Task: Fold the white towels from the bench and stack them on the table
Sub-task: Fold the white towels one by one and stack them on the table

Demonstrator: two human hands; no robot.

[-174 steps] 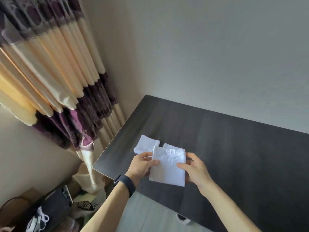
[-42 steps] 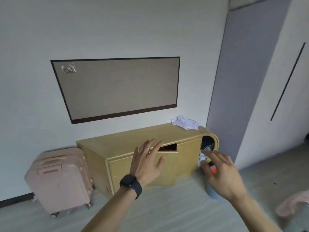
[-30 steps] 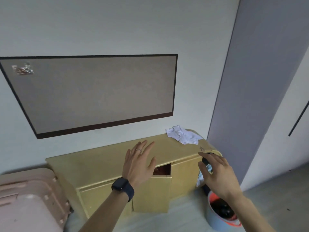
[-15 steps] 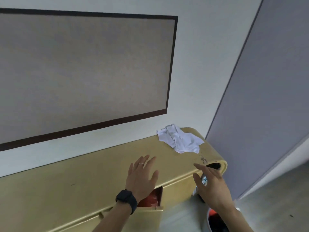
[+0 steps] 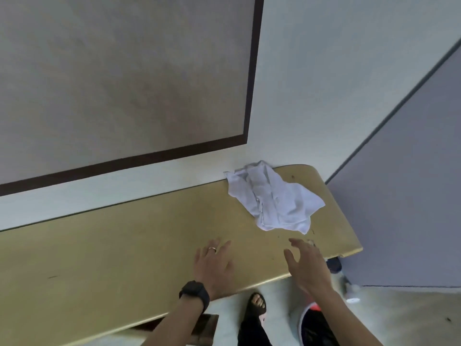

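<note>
A crumpled white towel [image 5: 273, 199] lies near the right end of the yellow wooden bench [image 5: 104, 250], close to the wall. My left hand [image 5: 215, 267], with a ring and a black watch on the wrist, hovers over the bench top with fingers spread, holding nothing. My right hand [image 5: 305, 264] reaches forward with straight fingers, its tips a short way below the towel and not touching it. The table is out of view.
A framed grey board [image 5: 119, 78] hangs on the wall above the bench. A grey panel [image 5: 404, 196] stands to the right. A bin with a red rim [image 5: 315, 320] and my sandalled foot [image 5: 255, 308] are on the floor below. A cabinet door [image 5: 204, 328] hangs ajar.
I have turned from the table and walked up to the bench. The towel now lies much nearer, and both empty hands have moved forward over the bench top toward it.
</note>
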